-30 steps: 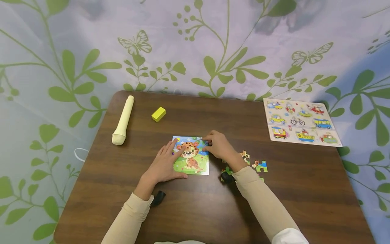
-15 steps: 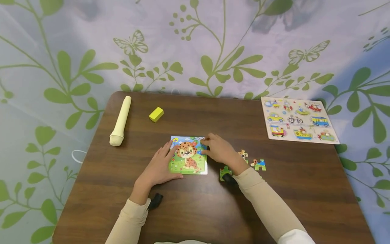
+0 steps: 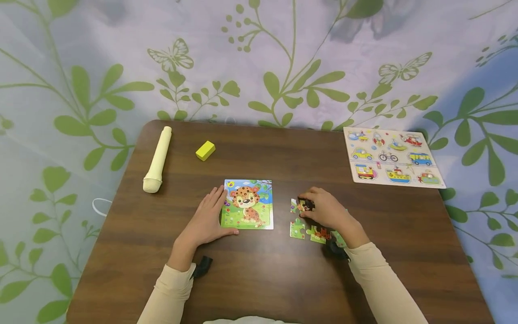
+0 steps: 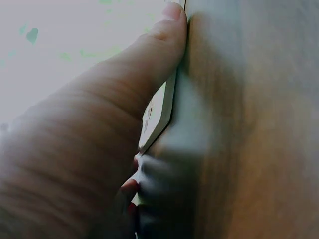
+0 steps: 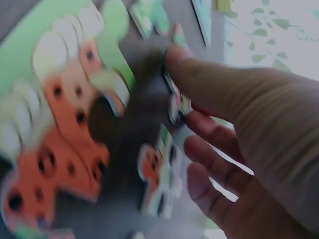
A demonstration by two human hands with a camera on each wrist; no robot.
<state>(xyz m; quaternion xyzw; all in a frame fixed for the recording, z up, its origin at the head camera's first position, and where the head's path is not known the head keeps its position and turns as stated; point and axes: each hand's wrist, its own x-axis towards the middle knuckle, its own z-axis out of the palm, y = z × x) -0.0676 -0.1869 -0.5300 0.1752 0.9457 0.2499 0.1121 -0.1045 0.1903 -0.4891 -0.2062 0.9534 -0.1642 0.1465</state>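
The leopard picture board (image 3: 251,215) lies flat, with my left hand (image 3: 203,219) around its lower left corner. That hand's straight fingers touch the left edge and its thumb rests along the bottom edge; in the left wrist view the thumb (image 4: 167,37) lies on the board's side (image 4: 167,107). To the right, my right hand (image 3: 328,209) pinches a puzzle piece (image 3: 306,205) between thumb and fingers. The right wrist view has this piece (image 5: 175,102) edge-on against the hand (image 5: 249,119). Loose pieces (image 3: 297,228) lie below and beside the hand, some partly hidden.
A cream microphone-shaped object (image 3: 158,158) lies at the back left of the brown table (image 3: 259,274). A yellow block (image 3: 205,150) sits near it. At the back right is a vehicle picture board (image 3: 394,157), and a patterned cloth (image 3: 243,58) hangs behind.
My right hand has left the leopard board's right edge, moved right to the loose pieces and taken hold of one. My left hand has stayed at the board, its fingers now off the picture.
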